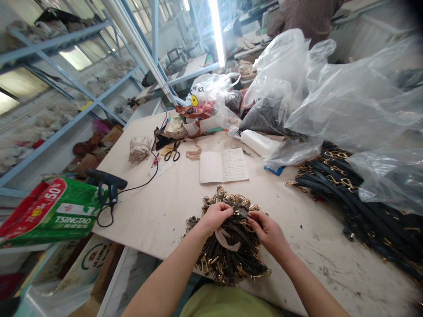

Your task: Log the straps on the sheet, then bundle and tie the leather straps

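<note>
A bundle of short dark straps with gold metal clasps [228, 251] lies at the near edge of the worktable [172, 198], bound with a pale ribbon. My left hand [216, 215] is closed on the top of the bundle, fingers curled over the straps and clasps. My right hand [267, 231] pinches the straps from the right side, fingers closed. Both hands touch the bundle near its top middle.
An open notebook [224, 166] lies beyond the bundle. Scissors [172, 153] and a glue gun [107, 182] with a black cord sit at the left. More dark straps [350, 193] pile at the right under clear plastic bags [330, 97]. A green carton [53, 211] stands left. Another person [304, 15] stands at the back.
</note>
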Action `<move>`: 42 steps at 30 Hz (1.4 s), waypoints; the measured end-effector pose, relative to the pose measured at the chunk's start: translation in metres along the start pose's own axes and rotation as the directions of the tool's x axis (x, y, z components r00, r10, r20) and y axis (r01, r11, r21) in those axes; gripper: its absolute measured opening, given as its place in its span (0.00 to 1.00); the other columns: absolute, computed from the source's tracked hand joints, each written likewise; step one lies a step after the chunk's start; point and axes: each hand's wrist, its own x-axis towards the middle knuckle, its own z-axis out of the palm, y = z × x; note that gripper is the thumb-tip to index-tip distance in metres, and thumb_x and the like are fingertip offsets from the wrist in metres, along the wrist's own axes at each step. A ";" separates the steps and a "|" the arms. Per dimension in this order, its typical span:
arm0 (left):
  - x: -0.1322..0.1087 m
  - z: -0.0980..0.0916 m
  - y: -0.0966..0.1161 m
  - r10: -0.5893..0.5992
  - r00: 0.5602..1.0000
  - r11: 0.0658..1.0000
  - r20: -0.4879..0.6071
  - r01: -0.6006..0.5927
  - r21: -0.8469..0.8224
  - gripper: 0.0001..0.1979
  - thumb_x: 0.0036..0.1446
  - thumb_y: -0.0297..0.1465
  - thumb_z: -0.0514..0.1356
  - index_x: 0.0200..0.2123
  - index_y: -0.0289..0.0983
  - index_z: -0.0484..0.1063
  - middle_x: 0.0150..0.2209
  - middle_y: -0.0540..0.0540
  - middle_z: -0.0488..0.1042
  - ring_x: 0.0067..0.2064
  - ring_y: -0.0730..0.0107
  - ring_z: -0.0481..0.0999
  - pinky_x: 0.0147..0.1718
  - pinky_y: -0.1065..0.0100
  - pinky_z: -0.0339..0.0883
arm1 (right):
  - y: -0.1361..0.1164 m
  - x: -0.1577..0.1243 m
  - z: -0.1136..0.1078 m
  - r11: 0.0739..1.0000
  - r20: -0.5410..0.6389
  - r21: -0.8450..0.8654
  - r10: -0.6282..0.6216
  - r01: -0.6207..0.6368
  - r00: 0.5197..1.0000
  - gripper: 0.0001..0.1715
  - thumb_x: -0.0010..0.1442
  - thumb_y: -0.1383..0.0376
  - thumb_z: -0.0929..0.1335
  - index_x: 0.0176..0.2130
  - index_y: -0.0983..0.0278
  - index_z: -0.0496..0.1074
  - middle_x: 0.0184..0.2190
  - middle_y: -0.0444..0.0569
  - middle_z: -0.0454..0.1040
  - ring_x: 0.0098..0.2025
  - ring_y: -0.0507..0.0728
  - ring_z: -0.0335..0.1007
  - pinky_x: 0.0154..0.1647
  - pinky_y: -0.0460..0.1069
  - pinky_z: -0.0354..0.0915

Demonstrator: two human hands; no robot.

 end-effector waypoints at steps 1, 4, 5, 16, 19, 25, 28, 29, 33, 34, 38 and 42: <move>0.000 0.000 0.000 0.001 1.000 1.000 -0.002 -0.001 0.003 0.10 0.44 0.34 0.58 0.28 0.32 0.69 0.24 0.51 0.67 0.27 0.76 0.63 0.29 0.72 0.57 | -0.001 0.000 -0.001 1.000 0.004 -0.022 -0.003 0.003 1.000 0.14 0.59 0.55 0.61 0.41 0.60 0.67 0.37 0.46 0.72 0.39 0.54 0.67 0.39 0.50 0.63; -0.001 0.001 0.001 0.012 1.000 1.000 -0.005 -0.011 0.018 0.10 0.44 0.34 0.58 0.28 0.32 0.69 0.25 0.50 0.67 0.27 0.75 0.63 0.29 0.72 0.58 | -0.004 0.003 -0.006 0.995 0.027 -0.095 -0.031 0.033 0.999 0.14 0.59 0.56 0.61 0.42 0.60 0.67 0.38 0.47 0.72 0.39 0.54 0.67 0.40 0.50 0.62; -0.001 0.001 0.000 0.017 1.000 1.000 -0.005 -0.017 0.024 0.11 0.44 0.35 0.58 0.28 0.32 0.69 0.25 0.50 0.67 0.27 0.75 0.64 0.29 0.71 0.58 | -0.005 0.004 -0.008 0.992 0.037 -0.119 -0.041 0.045 0.998 0.14 0.60 0.57 0.60 0.42 0.60 0.67 0.38 0.47 0.72 0.39 0.55 0.67 0.40 0.50 0.62; -0.002 0.002 0.002 0.033 0.999 0.997 0.006 -0.034 0.065 0.09 0.44 0.34 0.58 0.27 0.32 0.70 0.24 0.50 0.68 0.27 0.75 0.64 0.29 0.72 0.58 | -0.004 0.005 -0.011 0.999 0.070 -0.034 -0.016 0.018 0.997 0.15 0.59 0.55 0.60 0.37 0.61 0.69 0.33 0.47 0.73 0.35 0.55 0.68 0.35 0.50 0.63; -0.004 0.002 0.004 0.031 1.000 0.996 0.004 -0.031 0.079 0.10 0.44 0.33 0.58 0.28 0.32 0.70 0.25 0.50 0.68 0.28 0.75 0.64 0.29 0.72 0.58 | -0.002 0.002 -0.007 0.998 0.075 0.051 0.040 -0.044 0.996 0.16 0.58 0.54 0.61 0.38 0.61 0.69 0.32 0.46 0.73 0.34 0.55 0.68 0.34 0.49 0.63; -0.004 0.003 0.003 0.034 0.999 0.996 0.004 -0.034 0.085 0.09 0.45 0.34 0.58 0.27 0.32 0.70 0.24 0.50 0.67 0.27 0.75 0.63 0.28 0.72 0.57 | -0.003 0.001 -0.005 0.996 0.078 0.065 0.059 -0.064 0.995 0.16 0.58 0.53 0.61 0.37 0.61 0.68 0.31 0.46 0.72 0.33 0.55 0.67 0.35 0.50 0.62; -0.004 0.003 0.003 0.044 0.999 0.996 0.000 -0.043 0.080 0.09 0.45 0.33 0.58 0.27 0.32 0.70 0.24 0.50 0.68 0.27 0.76 0.63 0.28 0.72 0.57 | -0.003 -0.001 -0.004 0.990 0.084 0.106 0.081 -0.090 0.993 0.17 0.58 0.53 0.61 0.37 0.61 0.68 0.31 0.46 0.72 0.33 0.55 0.67 0.34 0.49 0.62; -0.005 0.003 0.003 0.046 0.999 0.996 -0.003 -0.046 0.075 0.09 0.45 0.33 0.58 0.27 0.32 0.70 0.24 0.50 0.68 0.27 0.76 0.64 0.28 0.72 0.57 | -0.004 -0.001 -0.003 0.989 0.085 0.113 0.085 -0.095 0.993 0.17 0.58 0.53 0.60 0.37 0.61 0.68 0.31 0.46 0.72 0.33 0.54 0.67 0.34 0.49 0.62; -0.005 0.004 0.001 0.052 0.998 0.998 -0.033 -0.051 0.045 0.09 0.45 0.33 0.58 0.27 0.32 0.70 0.24 0.50 0.68 0.27 0.75 0.64 0.28 0.73 0.58 | -0.006 -0.003 0.000 0.996 0.058 0.065 0.064 -0.068 0.996 0.17 0.59 0.53 0.60 0.40 0.61 0.67 0.34 0.47 0.72 0.36 0.55 0.67 0.36 0.50 0.63; -0.005 0.004 0.000 0.054 0.998 0.998 -0.040 -0.052 0.036 0.09 0.45 0.33 0.58 0.27 0.32 0.70 0.24 0.50 0.68 0.27 0.75 0.64 0.29 0.73 0.59 | -0.007 -0.003 0.001 0.997 0.045 0.041 0.061 -0.062 0.997 0.17 0.59 0.53 0.60 0.41 0.61 0.67 0.35 0.48 0.72 0.37 0.55 0.67 0.37 0.50 0.63; -0.005 0.005 0.000 0.063 0.997 0.998 -0.051 -0.062 0.030 0.08 0.46 0.33 0.58 0.27 0.32 0.70 0.25 0.50 0.68 0.28 0.76 0.64 0.28 0.73 0.59 | -0.010 -0.002 0.004 0.998 0.012 -0.049 0.040 -0.040 0.999 0.17 0.59 0.55 0.59 0.43 0.61 0.66 0.37 0.49 0.72 0.38 0.56 0.68 0.37 0.50 0.64; -0.005 0.006 0.000 0.072 0.996 0.997 -0.058 -0.070 0.044 0.08 0.46 0.32 0.57 0.27 0.32 0.70 0.24 0.50 0.68 0.28 0.76 0.64 0.28 0.74 0.59 | -0.010 0.002 0.004 0.993 -0.003 -0.121 -0.015 0.015 1.000 0.15 0.60 0.57 0.59 0.43 0.62 0.66 0.38 0.50 0.73 0.39 0.56 0.68 0.38 0.51 0.64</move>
